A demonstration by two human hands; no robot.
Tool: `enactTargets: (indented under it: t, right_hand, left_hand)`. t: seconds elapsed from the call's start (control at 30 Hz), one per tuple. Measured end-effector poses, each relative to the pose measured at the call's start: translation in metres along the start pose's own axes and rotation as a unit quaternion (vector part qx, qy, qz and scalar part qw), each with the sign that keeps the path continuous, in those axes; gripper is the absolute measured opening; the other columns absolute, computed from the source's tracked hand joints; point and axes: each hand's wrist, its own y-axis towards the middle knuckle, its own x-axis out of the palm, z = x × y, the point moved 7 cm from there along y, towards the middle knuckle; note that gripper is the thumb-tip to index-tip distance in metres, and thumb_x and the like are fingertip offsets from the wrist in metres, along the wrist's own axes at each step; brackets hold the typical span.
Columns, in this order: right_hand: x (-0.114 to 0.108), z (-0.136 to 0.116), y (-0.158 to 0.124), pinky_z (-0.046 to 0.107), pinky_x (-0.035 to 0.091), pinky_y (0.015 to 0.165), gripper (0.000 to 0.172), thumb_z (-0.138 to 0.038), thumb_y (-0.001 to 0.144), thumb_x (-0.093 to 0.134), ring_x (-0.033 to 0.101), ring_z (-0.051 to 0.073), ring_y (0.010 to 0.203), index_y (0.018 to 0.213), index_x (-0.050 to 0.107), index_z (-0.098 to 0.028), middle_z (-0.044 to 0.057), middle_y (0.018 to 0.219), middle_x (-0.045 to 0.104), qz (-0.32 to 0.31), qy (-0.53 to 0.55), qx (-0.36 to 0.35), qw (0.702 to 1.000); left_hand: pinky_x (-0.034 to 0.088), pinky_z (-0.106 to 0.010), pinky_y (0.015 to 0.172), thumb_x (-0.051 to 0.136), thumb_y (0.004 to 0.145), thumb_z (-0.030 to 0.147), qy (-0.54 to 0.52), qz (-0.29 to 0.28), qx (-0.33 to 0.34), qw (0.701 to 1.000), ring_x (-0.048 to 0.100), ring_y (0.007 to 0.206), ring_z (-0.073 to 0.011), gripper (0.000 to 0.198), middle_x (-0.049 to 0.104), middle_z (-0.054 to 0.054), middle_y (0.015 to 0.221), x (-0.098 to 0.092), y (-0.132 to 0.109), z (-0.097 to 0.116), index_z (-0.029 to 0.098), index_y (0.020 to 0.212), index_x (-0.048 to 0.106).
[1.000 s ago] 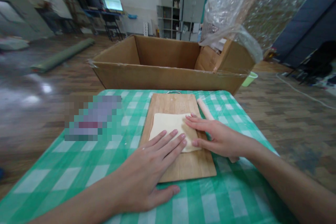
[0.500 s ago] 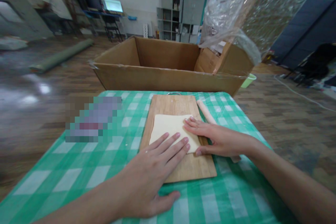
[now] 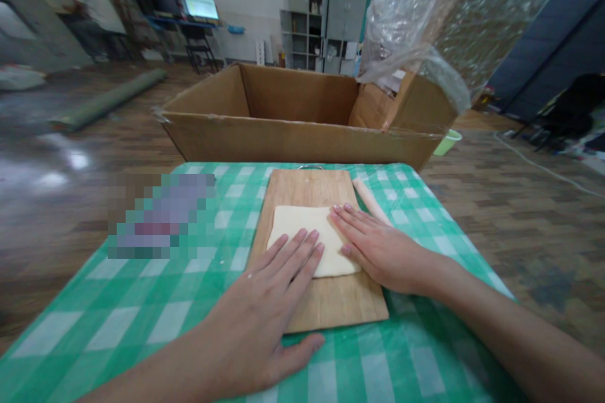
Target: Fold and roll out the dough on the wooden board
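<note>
A pale square sheet of dough (image 3: 302, 227) lies flat on a wooden cutting board (image 3: 331, 305) on a table covered with a green-and-white checked cloth (image 3: 142, 321). My left hand (image 3: 269, 308) is open, fingers stretched out, their tips resting on the near left part of the dough. My right hand (image 3: 378, 245) is open too, lying flat on the dough's right edge with fingers pointing left. A wooden rolling pin (image 3: 371, 198) lies just right of the board, partly under my right wrist.
A large open cardboard box (image 3: 293, 132) stands past the table's far edge, with crumpled clear plastic wrap (image 3: 439, 25) above its right side. A blurred-out patch (image 3: 161, 217) sits on the cloth at left. A person (image 3: 89, 9) stands far back left near desks and grey shelves.
My right hand has shifted onto the dough's right side, fingers further up. My left hand has slid slightly left and back along the dough. Dough and board stay put.
</note>
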Motion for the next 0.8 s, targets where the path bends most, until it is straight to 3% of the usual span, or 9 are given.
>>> enactTargets:
  t: [0.2, 0.3, 0.47, 0.8]
  right_hand:
    - [-0.002, 0.007, -0.004, 0.047, 0.025, 0.131, 0.057, -0.030, 0.110, 0.038, 0.024, 0.026, 0.158, 0.163, 0.035, -0.012, 0.012, 0.169, 0.031, -0.004, -0.018, 0.012, 1.000]
    - [-0.006, 0.009, -0.004, 0.046, 0.024, 0.131, 0.057, -0.030, 0.111, 0.034, 0.021, 0.023, 0.159, 0.166, 0.029, -0.016, 0.009, 0.171, 0.028, -0.039, 0.010, -0.004, 0.999]
    - [-0.014, 0.013, -0.006, 0.048, 0.019, 0.132, 0.065, -0.044, 0.111, 0.038, 0.013, 0.024, 0.161, 0.169, 0.015, -0.023, 0.006, 0.173, 0.019, -0.104, 0.061, 0.000, 0.993]
    - [-0.019, 0.017, -0.006, 0.050, 0.017, 0.131, 0.070, -0.051, 0.107, 0.050, 0.015, 0.026, 0.160, 0.167, 0.021, -0.029, 0.004, 0.173, 0.019, -0.119, 0.118, 0.003, 0.986]
  left_hand:
    - [0.028, -0.054, 0.129, 0.058, 0.094, 0.060, 0.004, 0.001, 0.000, 1.000, 0.021, 0.159, -0.0376, 0.102, 0.015, -0.016, 0.174, 0.002, -0.004, -0.002, 0.016, 0.169, 0.005]
    - [0.028, -0.053, 0.129, 0.059, 0.094, 0.060, 0.004, 0.002, 0.000, 1.000, 0.022, 0.159, -0.0368, 0.103, 0.015, -0.016, 0.174, 0.002, -0.005, -0.002, 0.016, 0.169, 0.004]
    - [0.025, -0.052, 0.130, 0.059, 0.094, 0.057, -0.001, 0.000, -0.001, 1.000, 0.022, 0.159, -0.0355, 0.101, 0.014, -0.015, 0.174, 0.001, -0.005, -0.001, 0.017, 0.169, 0.003]
    - [0.025, -0.052, 0.130, 0.059, 0.095, 0.059, -0.013, -0.001, -0.002, 1.000, 0.023, 0.159, -0.0372, 0.102, 0.014, -0.015, 0.174, 0.000, -0.004, -0.002, 0.018, 0.169, 0.002]
